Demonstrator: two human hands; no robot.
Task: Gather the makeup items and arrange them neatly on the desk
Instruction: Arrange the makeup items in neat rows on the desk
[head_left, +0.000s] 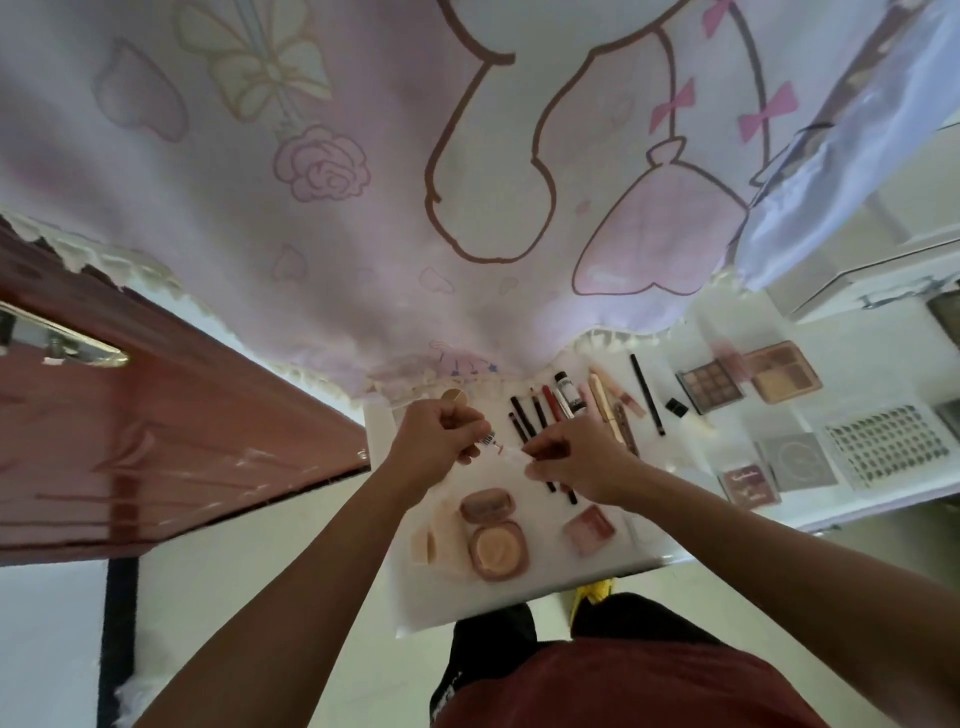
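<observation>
2 hands are held close together over the white desk (519, 597). A small tube (487, 441) is gripped by the left hand (441, 441), and the right hand (576, 457) is closed on something pale, too blurred to name. Pencils (530, 415) are lined up at 12 o'clock from the hands, an open round compact (496, 540) at 6 o'clock, and palettes (748, 376) at 2 o'clock.

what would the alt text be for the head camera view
Both hands, left hand and right hand, hold a small tube together above a white desk with pencils, compacts and eyeshadow palettes laid out.
</observation>
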